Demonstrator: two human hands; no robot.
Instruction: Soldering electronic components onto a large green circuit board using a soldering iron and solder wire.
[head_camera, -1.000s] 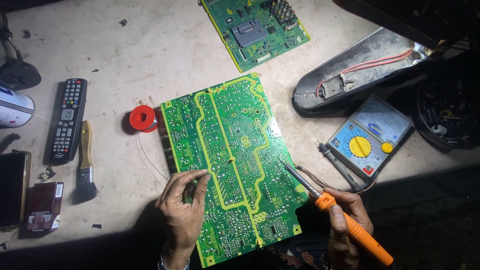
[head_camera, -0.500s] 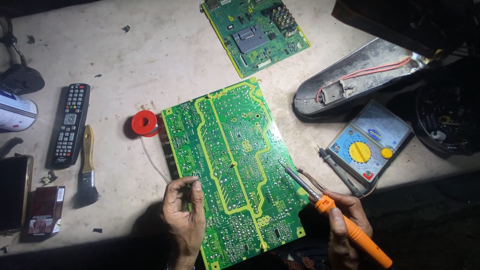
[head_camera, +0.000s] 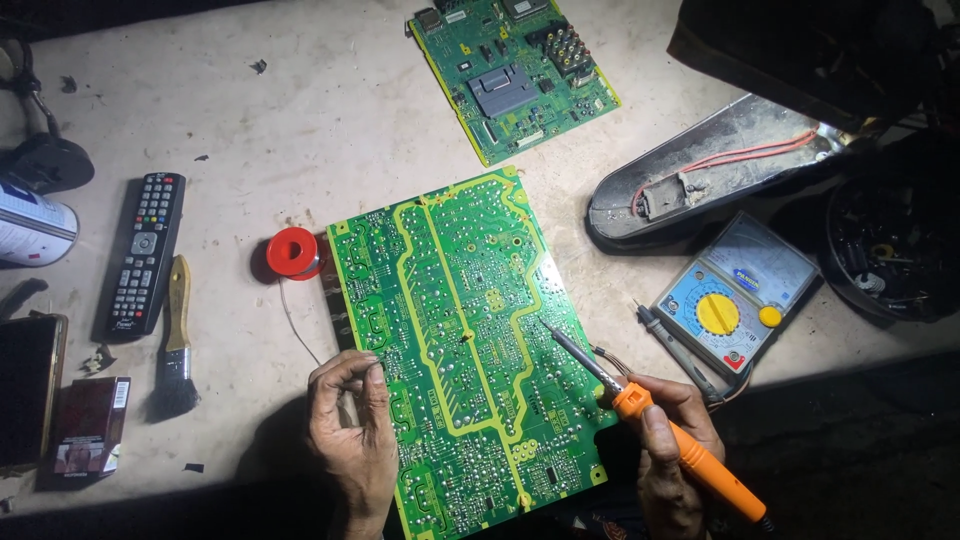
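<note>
The left hand (head_camera: 350, 440) pinches the board (head_camera: 465, 350) at its left edge, near the counter (head_camera: 300, 130) front edge; the right hand (head_camera: 670, 450) grips a soldering iron (head_camera: 650, 410).

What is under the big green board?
The pale worktable lies under the large green circuit board. A dark edge shows along its left side. The left hand grips that edge; whatever else lies beneath is covered.
</note>
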